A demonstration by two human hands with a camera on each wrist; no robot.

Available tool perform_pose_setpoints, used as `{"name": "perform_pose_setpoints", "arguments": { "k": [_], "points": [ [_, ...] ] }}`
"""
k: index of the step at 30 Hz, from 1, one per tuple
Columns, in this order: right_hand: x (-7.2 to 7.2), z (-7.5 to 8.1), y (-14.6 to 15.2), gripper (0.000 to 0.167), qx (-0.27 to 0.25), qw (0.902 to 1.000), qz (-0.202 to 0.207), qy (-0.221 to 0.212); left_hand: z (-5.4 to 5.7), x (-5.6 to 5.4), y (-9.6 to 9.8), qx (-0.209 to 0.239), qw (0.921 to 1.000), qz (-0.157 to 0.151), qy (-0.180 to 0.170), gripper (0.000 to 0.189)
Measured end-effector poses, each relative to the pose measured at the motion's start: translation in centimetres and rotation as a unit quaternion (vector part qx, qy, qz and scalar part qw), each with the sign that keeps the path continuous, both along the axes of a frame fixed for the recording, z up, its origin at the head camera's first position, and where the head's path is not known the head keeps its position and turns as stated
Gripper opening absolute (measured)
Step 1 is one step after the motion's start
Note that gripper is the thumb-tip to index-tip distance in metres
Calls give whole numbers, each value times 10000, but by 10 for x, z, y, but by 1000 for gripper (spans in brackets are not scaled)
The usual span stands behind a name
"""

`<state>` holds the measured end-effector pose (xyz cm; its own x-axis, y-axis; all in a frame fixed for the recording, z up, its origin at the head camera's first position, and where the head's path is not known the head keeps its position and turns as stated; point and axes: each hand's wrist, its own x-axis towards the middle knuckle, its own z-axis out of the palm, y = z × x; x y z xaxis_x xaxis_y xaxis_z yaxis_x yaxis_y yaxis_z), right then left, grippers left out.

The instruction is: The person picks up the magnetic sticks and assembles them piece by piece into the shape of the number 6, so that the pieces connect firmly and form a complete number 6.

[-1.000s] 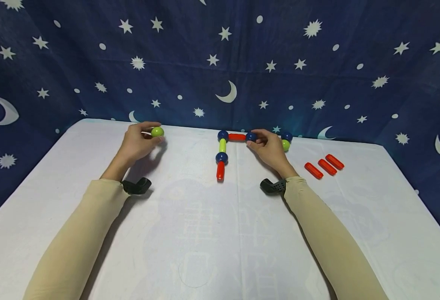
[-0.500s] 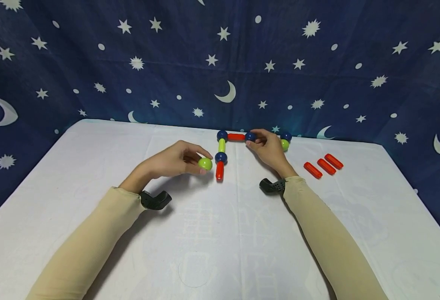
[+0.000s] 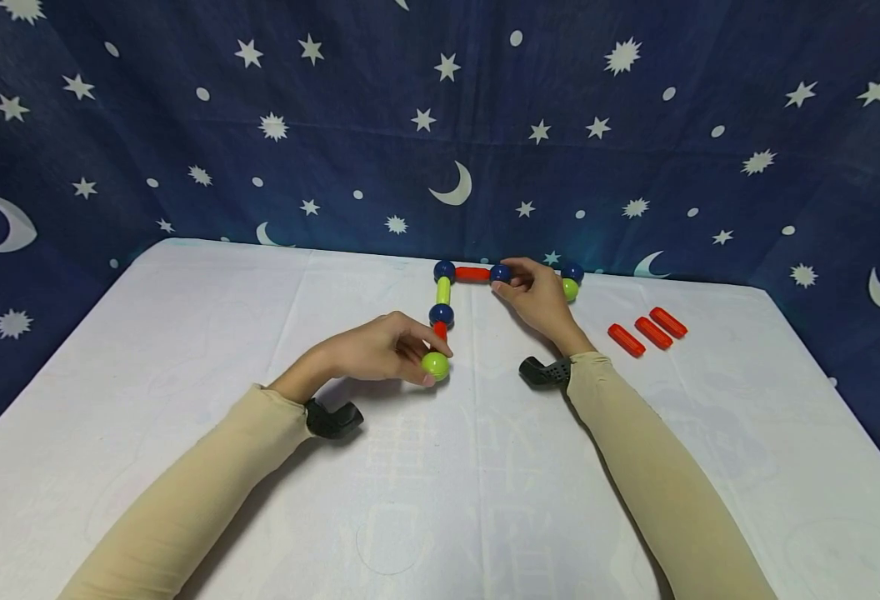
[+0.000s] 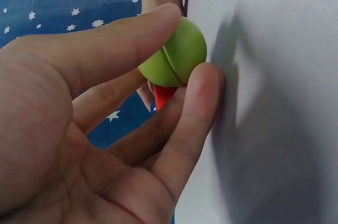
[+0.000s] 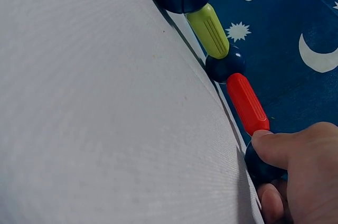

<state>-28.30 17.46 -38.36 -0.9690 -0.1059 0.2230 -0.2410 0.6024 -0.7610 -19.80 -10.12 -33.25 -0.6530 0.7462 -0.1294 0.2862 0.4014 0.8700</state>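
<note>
Between thumb and fingers, my left hand (image 3: 376,350) pinches a lime-green ball (image 3: 436,367) at the near end of a red rod (image 3: 441,331); the fingers partly hide that rod. This rod belongs to an L-shaped chain: a blue ball (image 3: 442,314), a yellow-green rod (image 3: 443,292), a corner blue ball (image 3: 444,271), then another red rod (image 3: 473,274) running right. At its right end, my right hand (image 3: 541,304) holds a blue ball (image 3: 500,274), thumb on its near side. A seam crosses the green ball (image 4: 177,55) in the left wrist view.
Just beyond the right hand lie a loose blue ball (image 3: 572,272) and a lime-green ball (image 3: 570,290). Three red rods (image 3: 626,340) rest farther right on the white tablecloth (image 3: 440,500). A dark blue star-patterned curtain (image 3: 380,100) hangs behind the table's far edge.
My left hand has carried the green ball from the far left rightward and toward me, to the near end of the red rod. The right hand has stayed in place.
</note>
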Motion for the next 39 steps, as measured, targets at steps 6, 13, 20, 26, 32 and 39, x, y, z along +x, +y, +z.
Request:
{"name": "perform_pose_setpoints", "arguments": {
  "k": [6, 13, 20, 26, 32, 39],
  "points": [
    [0, 0, 0, 43, -16, 10000, 7, -10, -5, 1, 5, -8, 9997, -22, 232, 40],
    [0, -1, 0, 44, -36, 10000, -30, -12, -8, 4, 12, -261, 9981, 76, 559, 37],
    [0, -1, 0, 44, -81, 10000, 6, -33, -7, 8, 16, -464, 9960, 212, 728, 38],
    [1, 0, 0, 44, -95, 9999, 20, -27, 2, 6, 10, -546, 9961, 140, 683, 41],
    [0, -2, 0, 45, -97, 9999, 32, -60, 2, -5, 7, -394, 9843, 1342, 1079, 37],
    [0, -2, -1, 43, -101, 9999, 21, -33, -11, -27, 22, -338, 9662, 2323, 1069, 37]
  ]
}}
